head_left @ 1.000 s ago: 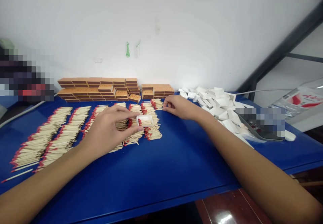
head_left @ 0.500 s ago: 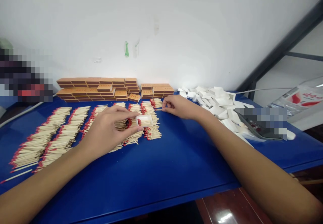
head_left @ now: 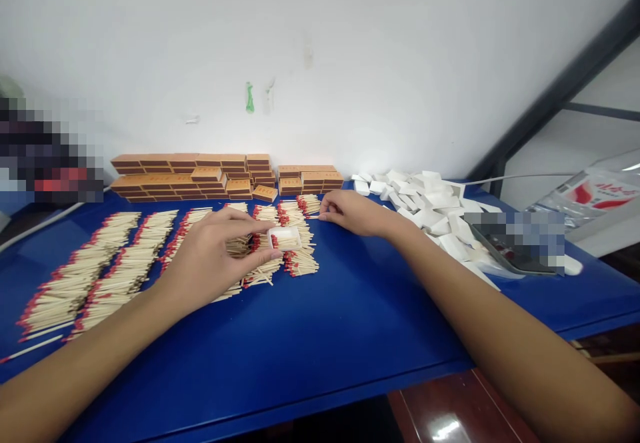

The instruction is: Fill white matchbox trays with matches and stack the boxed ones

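My left hand (head_left: 213,246) pinches a small white matchbox tray (head_left: 294,231) between thumb and fingers, above the rows of matches. A few red-tipped matches (head_left: 275,240) lie at the tray's left end. Farther right, my right hand (head_left: 353,211) has its fingers drawn together at the edge of the last row of matches (head_left: 306,268). The pale end of a match (head_left: 313,216) shows at its fingertips. Long rows of red-headed matches (head_left: 123,270) spread over the left of the blue table (head_left: 320,343), partly hidden by my left hand and forearm.
Orange-brown matchboxes (head_left: 173,180) stand stacked along the wall. White matchbox trays (head_left: 435,200) lie heaped on the right, with a dark, partly blurred flat device (head_left: 515,250) beside them. A plastic packet (head_left: 595,193) and a dark metal bar (head_left: 550,90) are at far right.
The tray in my left hand has tipped slightly, showing more of its inside. My right hand stays nearly still at the matches, and the view shifts only a little.
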The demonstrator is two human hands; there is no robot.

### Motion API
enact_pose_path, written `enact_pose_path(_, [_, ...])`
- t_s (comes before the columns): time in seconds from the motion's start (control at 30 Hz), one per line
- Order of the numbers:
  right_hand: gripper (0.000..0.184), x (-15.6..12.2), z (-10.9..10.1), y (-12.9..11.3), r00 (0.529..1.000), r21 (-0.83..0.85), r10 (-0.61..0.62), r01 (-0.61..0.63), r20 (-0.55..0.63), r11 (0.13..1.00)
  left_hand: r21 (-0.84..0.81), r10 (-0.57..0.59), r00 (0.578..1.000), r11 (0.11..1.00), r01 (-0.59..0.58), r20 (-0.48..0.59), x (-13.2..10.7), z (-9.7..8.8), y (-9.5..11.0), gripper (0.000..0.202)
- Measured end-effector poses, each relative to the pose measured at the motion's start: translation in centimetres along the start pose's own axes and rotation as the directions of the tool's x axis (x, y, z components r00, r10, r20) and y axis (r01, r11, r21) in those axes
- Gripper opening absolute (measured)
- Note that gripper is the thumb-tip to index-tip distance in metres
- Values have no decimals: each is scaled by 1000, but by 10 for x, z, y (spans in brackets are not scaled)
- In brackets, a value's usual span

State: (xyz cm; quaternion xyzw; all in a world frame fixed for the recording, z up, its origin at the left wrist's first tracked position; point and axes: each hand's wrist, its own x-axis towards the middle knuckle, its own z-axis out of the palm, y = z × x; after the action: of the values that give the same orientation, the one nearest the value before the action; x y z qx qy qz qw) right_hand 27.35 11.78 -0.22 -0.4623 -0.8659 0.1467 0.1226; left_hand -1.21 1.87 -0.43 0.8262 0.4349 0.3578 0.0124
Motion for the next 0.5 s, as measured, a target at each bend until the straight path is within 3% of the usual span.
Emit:
enact_pose_path(0.17, [9,-4,-7,-1,1000,40,17,-17,13,999,-3,-5,1000,1000,5,0,0,-1,0,39])
enact_pose_path(0.4, [22,-14,-17,-24,993,138,-116,117,-17,984,16,14,1000,1000,-14,12,-1,1,-3,38])
enact_pose_path(0.5, [22,-16,-17,-30,993,137,-121,119,1,983,8,17,1000,1000,-17,13,-1,1,-2,38])
